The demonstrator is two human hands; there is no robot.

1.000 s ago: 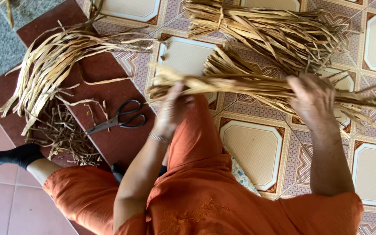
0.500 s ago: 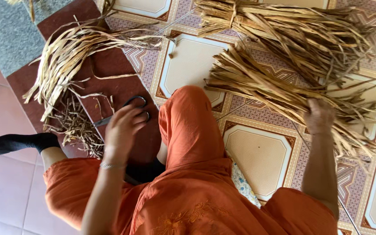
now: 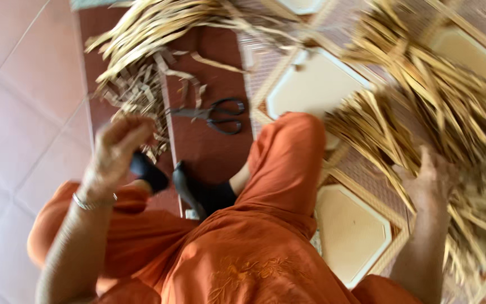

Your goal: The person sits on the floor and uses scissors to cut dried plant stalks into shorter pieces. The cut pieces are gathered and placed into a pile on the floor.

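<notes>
Two hands are seen from above, over a lap clothed in orange. The left hand (image 3: 120, 147) is raised above the floor (image 3: 23, 112), its fingers loosely curled with nothing visibly gripped; a thin metal bangle (image 3: 93, 202) is worn at the wrist. Whether the fingers are fully closed cannot be told through the blur. The right hand (image 3: 431, 177) is laid on a bundle of dried straw-coloured leaf strips (image 3: 389, 129) at the right, fingers spread over the strands rather than clamped round them.

Three gatherings of strips can be counted: the bundle under the right hand, a second bundle (image 3: 451, 67) just beyond it on the patterned mat (image 3: 310, 90), and a third (image 3: 158, 25) lying well apart at the upper left. Short cut scraps (image 3: 136, 98) are scattered beneath the third. One pair of black-handled scissors (image 3: 212, 114) lies closed on the dark red tiles, between the scraps and the raised knee. Two dark-socked feet (image 3: 198, 194) are tucked near the left hand.
</notes>
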